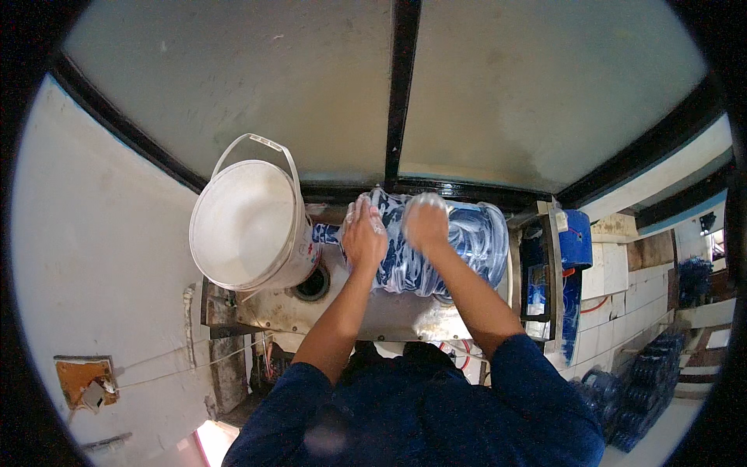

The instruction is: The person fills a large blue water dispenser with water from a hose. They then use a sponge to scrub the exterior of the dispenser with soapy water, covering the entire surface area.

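While a foam-streaked, translucent blue plastic jug [471, 233] lies on its side, the left hand [366, 240] rests flat against its shoulder; the right hand [426, 224] touches its middle, grip unclear.

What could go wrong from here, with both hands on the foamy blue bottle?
The bottle lies on its side, so it may roll if pressed unevenly. Foam covers much of it and shows on the left hand and right hand, so either might slip. The bottle's neck points at the white bucket close by; a push leftward could knock it.
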Available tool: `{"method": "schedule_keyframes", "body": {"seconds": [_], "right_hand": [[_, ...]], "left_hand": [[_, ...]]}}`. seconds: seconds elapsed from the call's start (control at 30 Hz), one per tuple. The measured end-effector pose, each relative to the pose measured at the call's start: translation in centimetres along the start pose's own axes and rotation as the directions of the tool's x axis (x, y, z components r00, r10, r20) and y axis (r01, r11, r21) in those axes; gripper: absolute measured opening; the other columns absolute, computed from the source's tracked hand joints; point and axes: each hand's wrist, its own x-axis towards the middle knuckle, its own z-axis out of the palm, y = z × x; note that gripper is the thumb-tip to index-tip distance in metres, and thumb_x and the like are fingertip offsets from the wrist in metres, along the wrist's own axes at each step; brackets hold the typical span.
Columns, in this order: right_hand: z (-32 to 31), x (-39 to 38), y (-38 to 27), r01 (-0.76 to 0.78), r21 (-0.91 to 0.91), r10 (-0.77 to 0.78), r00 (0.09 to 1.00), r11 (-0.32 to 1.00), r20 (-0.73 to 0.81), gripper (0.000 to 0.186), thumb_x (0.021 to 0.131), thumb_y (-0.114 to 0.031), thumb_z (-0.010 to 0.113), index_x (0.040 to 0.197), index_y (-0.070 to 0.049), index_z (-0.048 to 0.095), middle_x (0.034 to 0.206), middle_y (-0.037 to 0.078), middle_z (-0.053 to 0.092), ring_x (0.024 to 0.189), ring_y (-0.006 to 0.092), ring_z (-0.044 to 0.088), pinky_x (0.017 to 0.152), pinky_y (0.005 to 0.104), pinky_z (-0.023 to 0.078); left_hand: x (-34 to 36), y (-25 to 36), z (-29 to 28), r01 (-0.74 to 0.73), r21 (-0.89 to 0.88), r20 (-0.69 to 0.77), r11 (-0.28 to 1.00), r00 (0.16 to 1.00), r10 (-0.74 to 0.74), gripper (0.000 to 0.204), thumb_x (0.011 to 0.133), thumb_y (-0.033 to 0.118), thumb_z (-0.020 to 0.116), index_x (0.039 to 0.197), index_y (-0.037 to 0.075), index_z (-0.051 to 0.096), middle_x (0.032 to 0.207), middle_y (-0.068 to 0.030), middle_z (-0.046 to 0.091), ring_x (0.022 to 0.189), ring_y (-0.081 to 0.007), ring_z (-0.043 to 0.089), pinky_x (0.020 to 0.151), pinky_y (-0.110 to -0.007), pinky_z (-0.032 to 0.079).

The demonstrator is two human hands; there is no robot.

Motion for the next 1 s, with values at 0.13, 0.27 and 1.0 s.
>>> {"method": "schedule_keyframes", "body": {"seconds": [0.13,0.27,1.0], "right_hand": [[2.3,-7.6,2.1,0.399,-0.235,-0.461,0.707,0.886,-0.537,0.051,0.089,-0.027,0.057,0.132,0.001,0.062,0.121,0.029,0.065,0.123,0.0431,0.057,0.113,0.0508,0.037],[-1.0,-3.2,3.6,0.164,0.043,-0.151,0.964,0.985,-0.219,0.050,0.092,-0.028,0.054,0.134,-0.003,0.062,0.131,0.026,0.064,0.124,0.0430,0.059,0.109,0.0519,0.044],[-1.2,0.7,9.3,-0.734,0.521,-0.609,0.666,-0.435,0.430,0.054,0.106,-0.036,0.038,0.128,0.010,0.057,0.126,0.030,0.065,0.113,0.0476,0.065,0.100,0.0555,0.053]], "left_hand": [[-0.3,-0.4,-0.3,-0.027,-0.011,-0.044,1.000,0.999,0.027,0.048,0.104,0.027,0.044,0.143,0.000,0.052,0.148,-0.0195,0.054,0.140,-0.0377,0.047,0.117,-0.045,0.035],[-1.2,-0.1,0.0,-0.047,0.032,-0.081,0.998,0.995,0.050,0.048,0.104,0.027,0.043,0.143,-0.001,0.052,0.148,-0.0210,0.053,0.140,-0.0391,0.047,0.117,-0.045,0.035],[-0.1,-1.1,0.7,0.024,-0.079,-0.054,0.997,0.998,-0.028,0.052,0.110,0.034,0.031,0.141,0.000,0.056,0.149,-0.0174,0.054,0.141,-0.0370,0.046,0.119,-0.044,0.033]]}}
